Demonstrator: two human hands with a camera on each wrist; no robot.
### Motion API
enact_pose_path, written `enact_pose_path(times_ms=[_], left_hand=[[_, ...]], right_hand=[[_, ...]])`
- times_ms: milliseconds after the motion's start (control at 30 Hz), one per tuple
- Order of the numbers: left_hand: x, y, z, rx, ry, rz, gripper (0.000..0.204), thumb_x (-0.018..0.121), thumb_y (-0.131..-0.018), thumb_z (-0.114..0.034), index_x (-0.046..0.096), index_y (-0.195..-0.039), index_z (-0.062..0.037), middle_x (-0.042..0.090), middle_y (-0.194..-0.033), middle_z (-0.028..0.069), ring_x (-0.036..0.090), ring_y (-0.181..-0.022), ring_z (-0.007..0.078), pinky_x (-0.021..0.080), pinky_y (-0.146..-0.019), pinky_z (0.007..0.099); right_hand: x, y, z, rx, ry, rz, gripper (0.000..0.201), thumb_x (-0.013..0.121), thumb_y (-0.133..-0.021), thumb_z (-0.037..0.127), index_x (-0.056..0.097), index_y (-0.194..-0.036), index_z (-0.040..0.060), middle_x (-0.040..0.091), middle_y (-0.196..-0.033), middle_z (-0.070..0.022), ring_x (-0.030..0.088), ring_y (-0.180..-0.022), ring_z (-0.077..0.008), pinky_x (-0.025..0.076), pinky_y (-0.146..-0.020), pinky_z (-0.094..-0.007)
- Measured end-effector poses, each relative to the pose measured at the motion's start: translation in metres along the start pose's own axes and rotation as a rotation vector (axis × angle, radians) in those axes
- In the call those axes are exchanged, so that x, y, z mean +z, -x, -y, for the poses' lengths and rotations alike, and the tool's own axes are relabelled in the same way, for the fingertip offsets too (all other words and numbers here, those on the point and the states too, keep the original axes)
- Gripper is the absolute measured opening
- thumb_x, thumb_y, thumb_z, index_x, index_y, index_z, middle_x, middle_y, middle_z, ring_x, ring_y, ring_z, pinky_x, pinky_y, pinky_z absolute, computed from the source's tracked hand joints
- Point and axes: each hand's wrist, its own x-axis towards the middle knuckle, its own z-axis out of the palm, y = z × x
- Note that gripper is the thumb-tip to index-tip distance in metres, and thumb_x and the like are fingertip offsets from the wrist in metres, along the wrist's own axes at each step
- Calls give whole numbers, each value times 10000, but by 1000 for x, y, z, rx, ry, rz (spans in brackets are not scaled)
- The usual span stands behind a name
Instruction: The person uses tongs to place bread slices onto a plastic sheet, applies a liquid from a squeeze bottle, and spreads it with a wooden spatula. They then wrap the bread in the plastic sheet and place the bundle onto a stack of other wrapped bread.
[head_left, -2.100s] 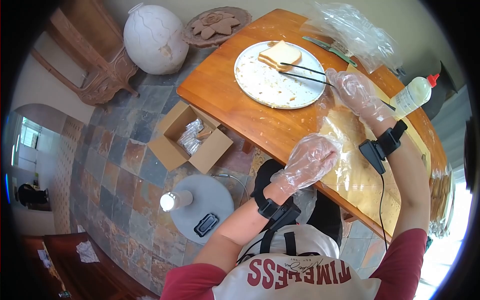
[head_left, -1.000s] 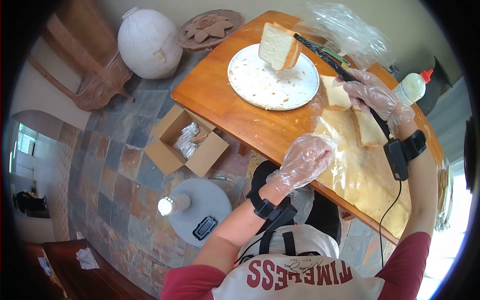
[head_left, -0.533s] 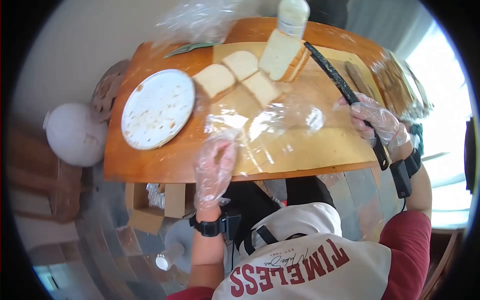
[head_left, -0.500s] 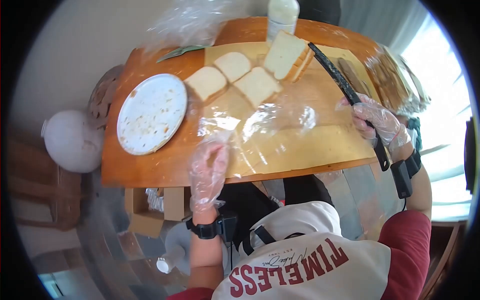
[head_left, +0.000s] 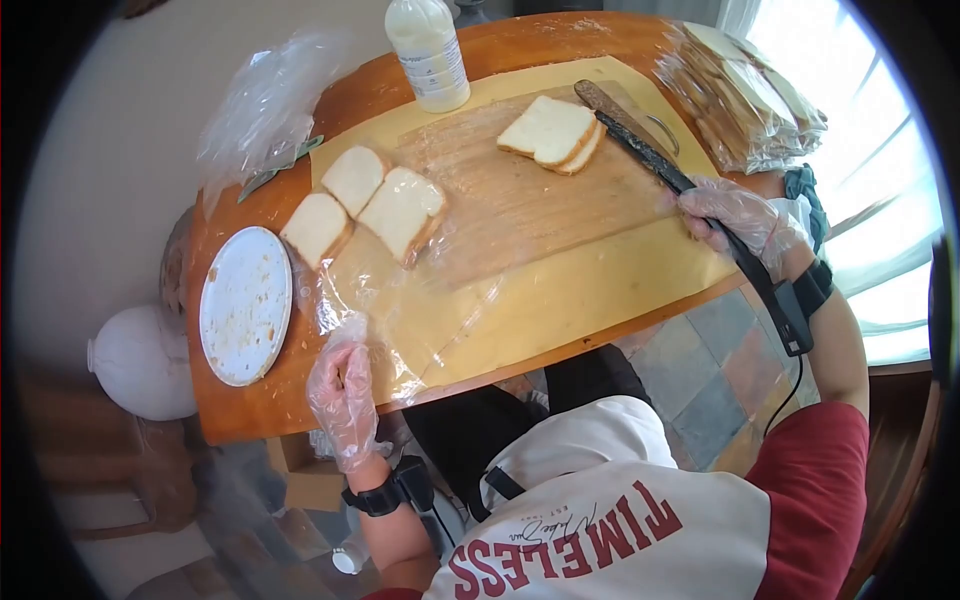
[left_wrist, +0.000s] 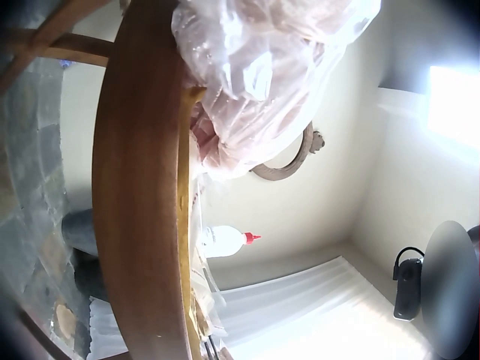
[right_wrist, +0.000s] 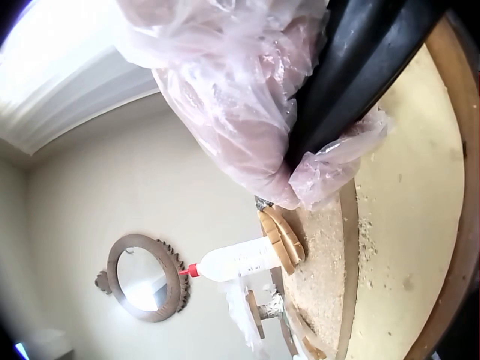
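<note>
My gloved right hand [head_left: 735,220] grips long black tongs [head_left: 665,168], whose tips hold a pair of stacked bread slices [head_left: 548,130] at the back of the wooden board [head_left: 520,225]; whether the slices rest on the board, I cannot tell. In the right wrist view, these slices [right_wrist: 283,240] lie beyond the gloved fingers. Near the table's front edge, my gloved left hand [head_left: 343,400] has curled fingers that pinch clear plastic [head_left: 365,310] spread over yellow paper [head_left: 520,330]. Three bread pieces [head_left: 400,212] lie side by side between the plate and the board.
The crumb-covered white plate [head_left: 245,305] is at the table's left. A white bottle [head_left: 430,60] stands behind the board, with loose clear plastic [head_left: 265,110] at back left. A stack of wrapped flat packs [head_left: 745,100] lies back right. Beside the bread is a brown bar-shaped thing [head_left: 610,108].
Since the earlier frames, my right hand has carried the tonged bread from the plate to the board. The view has turned right, and the slices now appear lower and flatter. My left hand still pinches the plastic.
</note>
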Motion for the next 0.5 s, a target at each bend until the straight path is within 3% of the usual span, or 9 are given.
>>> enact_pose_path(times_ms=[100, 233, 333, 400, 500], left_hand=[[0, 0, -2, 17, -84, -7, 119, 627, -854, -65, 621, -913, 38, 661, -918, 135, 610, -838, 226, 471, -800, 322], [0, -2, -5, 15, -146, 6, 116, 620, -851, -55, 618, -915, 42, 664, -946, 150, 619, -859, 245, 471, -807, 328], [-1, -1, -7, 10, -140, 16, 116, 620, -848, -51, 617, -914, 44, 666, -963, 156, 622, -875, 250, 472, -815, 332], [-1, -1, -4, 7, -121, 22, 117, 622, -848, -53, 618, -913, 44, 666, -971, 158, 623, -883, 253, 472, -822, 334], [1, 0, 2, 14, -45, -13, 92, 621, -862, -51, 634, -876, 39, 662, -905, 91, 591, -846, 163, 471, -803, 308]], right_hand=[[-5, -21, 6, -94, 128, 12, 302, 621, -907, 271, 601, -1053, 7, 480, -631, 39, 458, -520, -28, 348, -430, -159], [8, -25, 39, -46, 457, -96, 226, 594, -889, 249, 540, -850, 34, 493, -617, 18, 465, -474, -45, 365, -406, -195], [4, -31, 42, -93, 684, -150, 238, 552, -866, 252, 525, -847, 16, 490, -571, -15, 449, -465, -98, 388, -452, -247], [0, -26, 35, -123, 642, -196, 249, 556, -862, 250, 529, -846, 3, 496, -555, -27, 475, -474, -108, 397, -447, -261], [-5, -10, 27, -95, 715, -237, 268, 560, -861, 250, 543, -865, -17, 517, -572, -40, 519, -493, -116, 421, -455, -276]])
